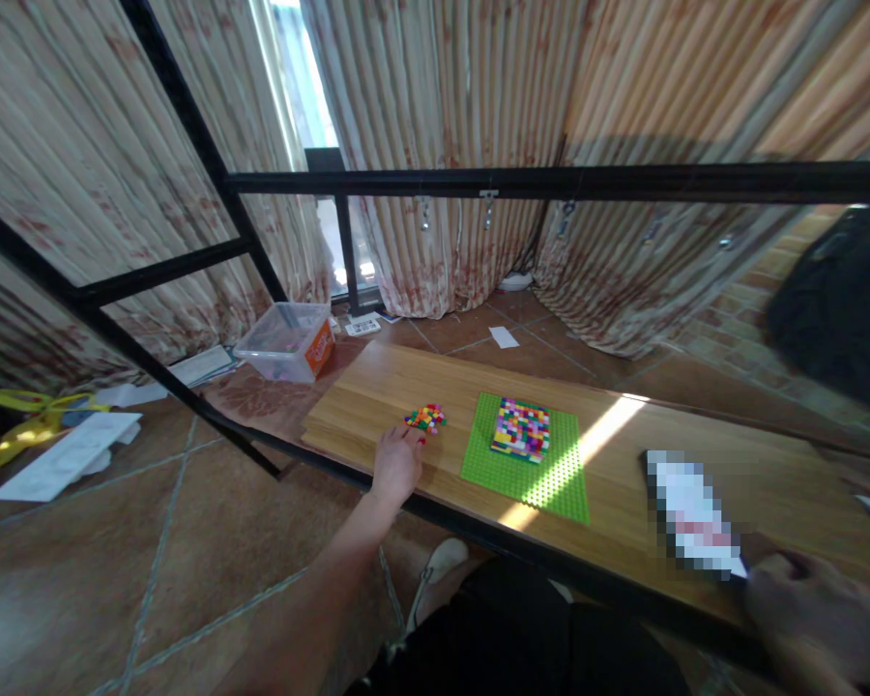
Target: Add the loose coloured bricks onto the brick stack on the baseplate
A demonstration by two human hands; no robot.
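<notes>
My left hand [397, 462] rests on the wooden board at the near edge of a small pile of loose coloured toy bricks [429, 418]. Its fingers reach forward to the pile, and a red brick shows at the fingertips. Right of it lies a green baseplate [478, 454], bearing a low, many-coloured block of stacked bricks [522, 429]. At the lower right, my right hand [816, 594] is blurred and bent, close to the near end of a dark-edged phone-like device [696, 517] whose face is pixelated. Whether it touches the device I cannot tell.
The wooden board [623, 541] lies within a black metal frame [551, 182]. Beyond its left end stands a clear plastic box [282, 343] with an orange label. Papers [69, 459] lie on the tiled floor at left. A dark bag-like shape [841, 300] is at right.
</notes>
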